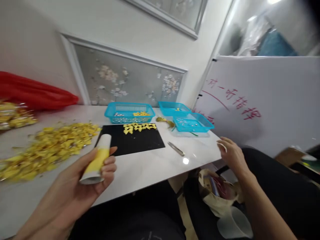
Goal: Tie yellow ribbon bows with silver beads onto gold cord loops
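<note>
My left hand (75,186) is wrapped round a white and yellow tube (97,160), held tilted above the near edge of the white table (150,166). My right hand (231,153) hovers past the table's right corner with curled fingers pinching a small white piece (222,146); I cannot tell what it is. On the table lies a black mat (135,141) with a row of small yellow bows (138,127) at its far edge. A metal tool (176,149) lies right of the mat.
A heap of yellow bows (47,145) covers the table's left side, with a red bag (32,93) behind. Three blue baskets (130,112) (173,108) (192,122) stand at the back. A whiteboard (262,103) leans at the right. A beige bag (217,196) and a clear cup (233,223) sit below.
</note>
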Available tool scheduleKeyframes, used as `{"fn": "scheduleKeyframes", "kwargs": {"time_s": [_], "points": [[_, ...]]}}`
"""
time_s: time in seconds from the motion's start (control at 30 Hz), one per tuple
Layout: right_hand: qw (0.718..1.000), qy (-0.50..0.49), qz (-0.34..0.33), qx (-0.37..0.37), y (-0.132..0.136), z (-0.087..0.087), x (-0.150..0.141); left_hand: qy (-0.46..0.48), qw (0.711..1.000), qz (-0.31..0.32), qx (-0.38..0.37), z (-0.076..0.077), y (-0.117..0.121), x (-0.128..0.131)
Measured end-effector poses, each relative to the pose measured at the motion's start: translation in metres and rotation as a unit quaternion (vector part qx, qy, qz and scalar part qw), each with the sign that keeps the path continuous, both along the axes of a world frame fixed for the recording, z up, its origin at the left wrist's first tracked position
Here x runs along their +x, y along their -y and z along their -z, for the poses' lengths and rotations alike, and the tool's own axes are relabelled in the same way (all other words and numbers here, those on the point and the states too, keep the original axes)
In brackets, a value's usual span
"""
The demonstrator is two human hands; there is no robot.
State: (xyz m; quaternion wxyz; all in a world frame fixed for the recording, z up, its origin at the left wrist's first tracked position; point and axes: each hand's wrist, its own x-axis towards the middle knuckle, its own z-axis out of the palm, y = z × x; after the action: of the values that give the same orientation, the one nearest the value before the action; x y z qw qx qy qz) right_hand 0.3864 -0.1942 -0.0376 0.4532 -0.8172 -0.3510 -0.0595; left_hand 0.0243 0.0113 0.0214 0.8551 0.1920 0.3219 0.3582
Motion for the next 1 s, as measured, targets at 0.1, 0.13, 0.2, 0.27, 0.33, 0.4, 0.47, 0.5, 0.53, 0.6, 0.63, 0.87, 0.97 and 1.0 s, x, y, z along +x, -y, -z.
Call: {"fn": "scheduleKeyframes", "kwargs": {"time_s": [0.1, 0.13, 0.2, 0.27, 0.33, 0.4, 0.47, 0.5, 0.53, 0.6, 0.63, 0.87, 0.97, 1.0], "points": [[0.963, 0.075, -0.26, -0.018, -0.037, 0.01, -0.088, 0.003, 0.999, 0.006, 0.053, -0.001, 0.002, 0.0], [0.936, 0.096, -0.336, -0.026, -0.049, 0.013, -0.118, 0.008, 0.998, 0.009, 0.059, 0.0, 0.001, -0.001], [0.861, 0.193, -0.467, -0.052, -0.072, 0.021, -0.168, 0.015, 0.998, 0.017, 0.067, 0.002, 0.0, -0.004], [0.831, 0.268, -0.483, -0.062, -0.091, 0.03, -0.195, 0.017, 0.997, 0.023, 0.07, 0.003, -0.001, -0.007], [0.833, 0.304, -0.457, -0.074, -0.099, 0.038, -0.2, 0.018, 0.997, 0.024, 0.071, 0.002, -0.002, -0.01], [0.839, 0.322, -0.431, -0.081, -0.092, 0.043, -0.19, 0.022, 0.997, 0.019, 0.071, 0.002, -0.003, -0.012], [0.843, 0.337, -0.412, -0.077, -0.07, 0.041, -0.173, 0.029, 0.997, 0.015, 0.068, 0.002, -0.004, -0.013], [0.844, 0.339, -0.408, -0.079, -0.055, 0.039, -0.163, 0.033, 0.997, 0.015, 0.066, 0.002, -0.004, -0.013], [0.853, 0.337, -0.392, -0.075, -0.038, 0.036, -0.153, 0.037, 0.997, 0.017, 0.062, 0.003, -0.004, -0.013], [0.882, 0.365, -0.295, -0.036, -0.007, 0.028, -0.135, 0.044, 0.997, 0.025, 0.055, 0.004, -0.003, -0.012], [0.891, 0.378, -0.248, -0.04, 0.005, 0.024, -0.127, 0.047, 0.997, 0.03, 0.052, 0.004, -0.002, -0.011], [0.955, 0.134, -0.258, 0.056, -0.025, -0.011, -0.152, 0.068, 0.994, 0.074, 0.038, -0.003, 0.012, 0.0], [0.908, -0.068, -0.412, 0.031, -0.073, -0.019, -0.19, 0.098, 0.99, 0.1, 0.026, -0.008, 0.017, 0.002], [0.876, -0.121, -0.467, 0.02, -0.085, -0.019, -0.2, 0.109, 0.988, 0.106, 0.024, -0.01, 0.018, 0.001]]}}
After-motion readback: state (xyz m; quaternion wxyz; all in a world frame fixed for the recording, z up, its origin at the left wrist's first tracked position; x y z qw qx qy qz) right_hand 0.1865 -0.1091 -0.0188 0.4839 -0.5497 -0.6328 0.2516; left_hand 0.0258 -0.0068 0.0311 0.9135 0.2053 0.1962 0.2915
